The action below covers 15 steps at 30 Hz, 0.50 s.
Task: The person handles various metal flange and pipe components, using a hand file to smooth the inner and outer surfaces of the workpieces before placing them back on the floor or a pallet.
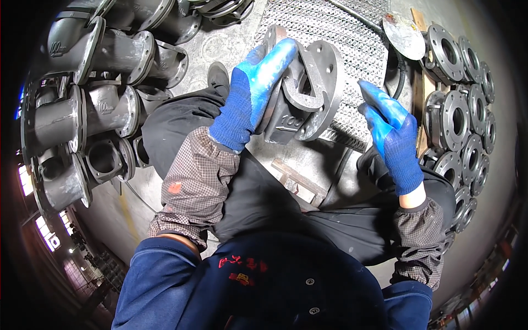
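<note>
left hand (250, 93) grips flanged fitting (308, 93), right hand (393, 129) open nearby.

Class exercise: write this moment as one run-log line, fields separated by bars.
left hand: gripping flanged pipe fitting | right hand: free, beside fitting | left: piled flanged tees | right: row of flange rings

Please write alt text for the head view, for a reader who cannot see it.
A seated person's blue-gloved left hand grips a dark flanged pipe fitting over a metal grate; the gloved right hand is open beside it, holding nothing. Tee fittings are piled at left, flanged rings stacked at right.
</note>
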Each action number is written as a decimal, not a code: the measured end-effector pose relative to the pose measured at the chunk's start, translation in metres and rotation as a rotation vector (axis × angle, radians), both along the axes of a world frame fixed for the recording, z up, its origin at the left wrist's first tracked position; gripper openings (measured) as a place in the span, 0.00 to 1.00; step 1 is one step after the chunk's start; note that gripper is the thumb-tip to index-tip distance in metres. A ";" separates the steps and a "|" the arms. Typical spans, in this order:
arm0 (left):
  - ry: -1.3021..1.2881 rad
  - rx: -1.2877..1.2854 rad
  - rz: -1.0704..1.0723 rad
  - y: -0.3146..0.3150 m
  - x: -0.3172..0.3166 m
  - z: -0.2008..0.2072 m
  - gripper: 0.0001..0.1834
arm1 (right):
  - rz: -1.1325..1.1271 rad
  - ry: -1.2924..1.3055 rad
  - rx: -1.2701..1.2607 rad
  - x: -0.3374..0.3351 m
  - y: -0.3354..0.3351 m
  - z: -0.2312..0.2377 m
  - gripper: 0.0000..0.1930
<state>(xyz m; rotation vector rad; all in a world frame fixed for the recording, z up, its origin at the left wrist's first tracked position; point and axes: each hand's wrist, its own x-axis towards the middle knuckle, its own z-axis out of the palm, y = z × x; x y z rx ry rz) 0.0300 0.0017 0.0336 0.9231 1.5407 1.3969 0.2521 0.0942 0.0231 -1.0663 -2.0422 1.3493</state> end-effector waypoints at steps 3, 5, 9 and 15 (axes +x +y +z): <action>0.024 0.012 -0.002 0.001 0.000 -0.001 0.19 | 0.008 0.002 0.080 0.001 -0.001 -0.001 0.18; 0.018 0.030 0.001 0.001 0.001 -0.002 0.19 | 0.102 0.046 0.372 0.004 0.000 -0.008 0.21; 0.055 0.098 -0.010 -0.002 -0.001 -0.007 0.19 | 0.159 -0.165 0.547 0.004 -0.004 0.008 0.30; 0.061 0.002 -0.002 0.000 -0.002 -0.004 0.19 | 0.168 -0.182 0.425 0.005 0.003 0.015 0.26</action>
